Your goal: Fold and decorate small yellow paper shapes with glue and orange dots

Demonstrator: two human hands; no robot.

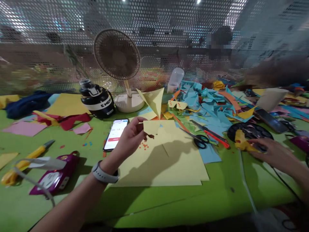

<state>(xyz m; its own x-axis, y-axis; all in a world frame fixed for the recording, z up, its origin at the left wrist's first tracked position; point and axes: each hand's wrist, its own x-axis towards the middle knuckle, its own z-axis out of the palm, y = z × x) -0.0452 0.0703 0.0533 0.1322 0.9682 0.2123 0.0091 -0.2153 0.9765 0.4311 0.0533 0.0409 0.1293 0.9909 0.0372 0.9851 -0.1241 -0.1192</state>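
My left hand [135, 133], with a pale watch band on the wrist, pinches a small pale yellow piece of paper [166, 125] over larger yellow sheets [173, 172]. Small orange dots [144, 145] lie on the sheets below it. My right hand [271, 154] is closed around the handle of a yellow hot glue gun [241, 141], whose nozzle end is at the black round tray [233, 130]. A pale cord hangs from the glue gun. A folded yellow paper shape [154, 100] stands behind my left hand.
Scissors [200, 141] and a red cutter [217, 138] lie right of the sheets. Behind are a fan [118, 54], a black bottle [98, 101] and heaped blue paper pieces [207, 100]. A phone [116, 133], purple power strip [55, 174] and yellow-handled tool [31, 159] lie left.
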